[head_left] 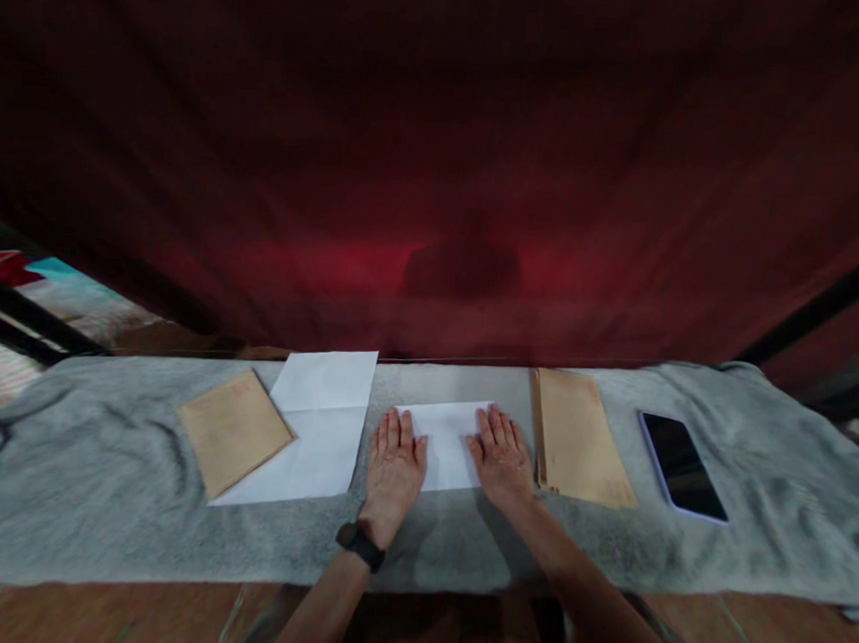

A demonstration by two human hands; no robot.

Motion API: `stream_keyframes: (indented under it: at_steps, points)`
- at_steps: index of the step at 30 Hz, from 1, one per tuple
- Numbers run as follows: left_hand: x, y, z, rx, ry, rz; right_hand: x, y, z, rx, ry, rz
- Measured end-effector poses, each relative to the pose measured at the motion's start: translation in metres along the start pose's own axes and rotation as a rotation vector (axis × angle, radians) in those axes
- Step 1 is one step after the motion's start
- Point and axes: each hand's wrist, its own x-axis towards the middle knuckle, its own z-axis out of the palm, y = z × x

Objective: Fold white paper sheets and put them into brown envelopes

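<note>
A small white sheet of paper (449,447), seemingly folded, lies flat in front of me on the grey cloth. My left hand (396,462) rests palm down on its left end, fingers stretched out. On the right end lies my right hand (503,456), also flat with fingers extended. Left of my hands is a larger white sheet (330,431) with a crease across it. A brown envelope (235,432) overlaps that sheet's left side. Close beside my right hand sits a stack of brown envelopes (583,440).
A grey cloth (116,526) covers the long narrow surface. A phone with a purple edge (682,465) lies at the right. Behind the surface hangs a dark red sheet (464,218), with dark bars (826,304) at the sides. Tiled floor (133,618) shows in front.
</note>
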Motion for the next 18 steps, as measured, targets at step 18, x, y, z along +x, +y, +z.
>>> stream_keyframes:
  at_steps: [18]
  points:
    - [-0.012, -0.001, -0.024, -0.013, 0.083, 0.091, -0.009, 0.000, -0.009, 0.094, 0.040, -0.023]
